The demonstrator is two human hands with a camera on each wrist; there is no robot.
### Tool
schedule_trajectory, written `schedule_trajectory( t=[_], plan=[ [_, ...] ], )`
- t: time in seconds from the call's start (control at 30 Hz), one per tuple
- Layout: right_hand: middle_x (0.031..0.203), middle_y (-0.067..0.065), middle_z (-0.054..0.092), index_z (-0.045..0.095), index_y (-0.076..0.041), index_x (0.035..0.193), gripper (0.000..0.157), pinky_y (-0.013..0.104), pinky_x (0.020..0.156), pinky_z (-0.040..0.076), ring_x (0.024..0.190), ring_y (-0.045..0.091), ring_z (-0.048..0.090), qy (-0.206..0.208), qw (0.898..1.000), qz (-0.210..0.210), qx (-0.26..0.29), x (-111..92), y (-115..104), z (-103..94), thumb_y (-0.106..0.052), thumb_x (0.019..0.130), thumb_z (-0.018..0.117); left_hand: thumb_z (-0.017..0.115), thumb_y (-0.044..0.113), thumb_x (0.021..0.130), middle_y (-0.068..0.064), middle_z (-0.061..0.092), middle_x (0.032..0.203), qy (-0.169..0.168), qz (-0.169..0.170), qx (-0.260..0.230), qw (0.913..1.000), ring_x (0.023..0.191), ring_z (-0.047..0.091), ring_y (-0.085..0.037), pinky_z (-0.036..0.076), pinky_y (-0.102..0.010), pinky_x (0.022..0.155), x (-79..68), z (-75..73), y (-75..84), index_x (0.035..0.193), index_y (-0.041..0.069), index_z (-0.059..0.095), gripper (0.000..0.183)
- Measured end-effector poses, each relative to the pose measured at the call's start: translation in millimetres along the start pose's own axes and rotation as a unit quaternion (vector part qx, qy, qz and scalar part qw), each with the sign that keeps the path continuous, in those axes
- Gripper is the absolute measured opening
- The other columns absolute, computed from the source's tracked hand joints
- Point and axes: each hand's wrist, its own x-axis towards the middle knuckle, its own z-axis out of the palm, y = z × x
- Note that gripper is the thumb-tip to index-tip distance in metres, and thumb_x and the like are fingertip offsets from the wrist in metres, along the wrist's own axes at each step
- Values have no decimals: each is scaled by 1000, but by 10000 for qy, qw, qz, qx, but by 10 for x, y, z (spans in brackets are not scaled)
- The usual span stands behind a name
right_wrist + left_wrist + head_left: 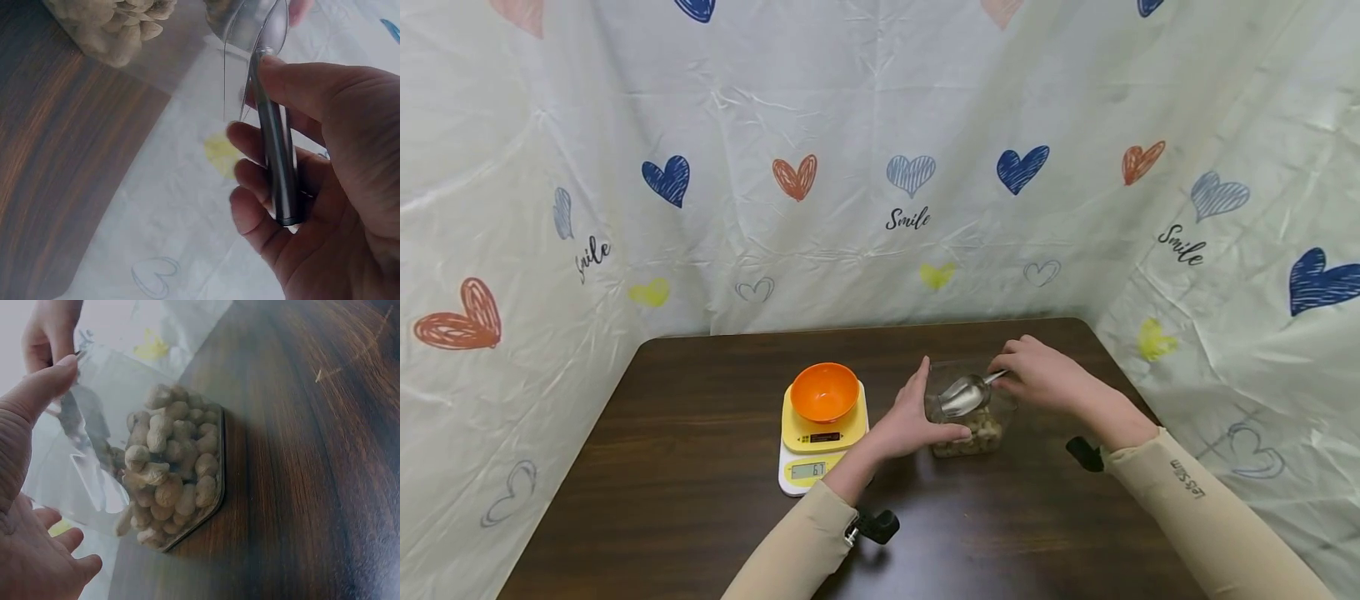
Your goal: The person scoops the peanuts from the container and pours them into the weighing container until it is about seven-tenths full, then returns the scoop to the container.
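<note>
Metal scoop point(962, 398) in a clear container point(115, 372) of peanuts point(165, 487)
The right hand point(1048, 379) curls its fingers round the scoop's handle point(279, 162); the left hand point(910, 423) spreads its fingers wide at the container, on the bench point(700, 442) right of a scale point(797, 447).

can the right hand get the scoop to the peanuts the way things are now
Likely yes: the right hand holds the scoop by its handle, at the open mouth of the clear container, with the peanuts below. The left hand, at the container's side, seems to leave the way free.
</note>
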Motion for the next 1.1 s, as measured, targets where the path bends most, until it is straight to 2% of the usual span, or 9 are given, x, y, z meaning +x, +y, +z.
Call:
schedule_trajectory(
  t=[0.27, 0.4, 0.53, 0.77, 0.97, 1.03, 1.1],
  plan=[
    [95, 0, 61, 79, -12, 106, 16, 40, 77, 46, 89, 22, 49, 310, 9994, -129, -126, -18, -42, -168, -13, 89, 80, 82, 53, 83, 8, 9, 170, 121, -9, -207, 9997, 155, 10, -29, 24, -59, 118, -14, 6, 0, 162, 43, -5, 118],
    [94, 0, 60, 79, -13, 107, 17, 40, 75, 45, 87, 22, 48, 436, 9982, -144, -391, -37, -47, -319, -10, 89, 80, 80, 54, 84, 5, 10, 170, 75, -23, -184, 9998, 155, 12, -29, 24, -60, 117, -21, -3, 4, 163, 43, -4, 116],
    [94, 3, 63, 79, -11, 105, 19, 40, 75, 47, 88, 25, 50, 650, 9945, -373, -728, -25, -38, -400, -5, 87, 80, 81, 54, 84, 3, 11, 170, 55, -50, -175, 9998, 155, 13, -28, 26, -60, 117, -10, -15, -4, 163, 44, -1, 114],
    [88, 6, 64, 80, -10, 97, 19, 39, 74, 45, 82, 27, 49, 1058, 9768, -1005, -1570, 48, -70, -395, 3, 84, 81, 83, 50, 83, 6, 13, 170, 75, 4, -287, 9996, 154, 17, -22, 28, -56, 117, 21, -12, -30, 163, 44, 5, 112],
    [88, 6, 61, 79, -12, 91, 16, 40, 73, 46, 81, 28, 47, 931, 9557, -1198, -2521, 162, -121, -270, 1, 82, 83, 85, 45, 83, 4, 19, 168, 108, 32, -435, 9990, 151, 25, -22, 33, -53, 116, 30, -4, -33, 164, 40, 9, 111],
    [87, 7, 60, 78, -12, 89, 15, 41, 73, 47, 83, 28, 47, 914, 9534, -1230, -2600, 195, -141, -238, -1, 81, 84, 85, 43, 83, 2, 22, 167, 120, 57, -443, 9989, 150, 27, -23, 34, -52, 115, 35, -11, -31, 164, 36, 11, 110],
    [86, 6, 60, 79, -11, 89, 14, 41, 71, 46, 81, 28, 46, 856, 9565, -1218, -2508, 213, -164, -234, -1, 81, 84, 86, 42, 83, -1, 25, 166, 140, 94, -419, 9990, 149, 29, -23, 35, -51, 115, 44, -24, -27, 165, 32, 13, 111]
  ],
)
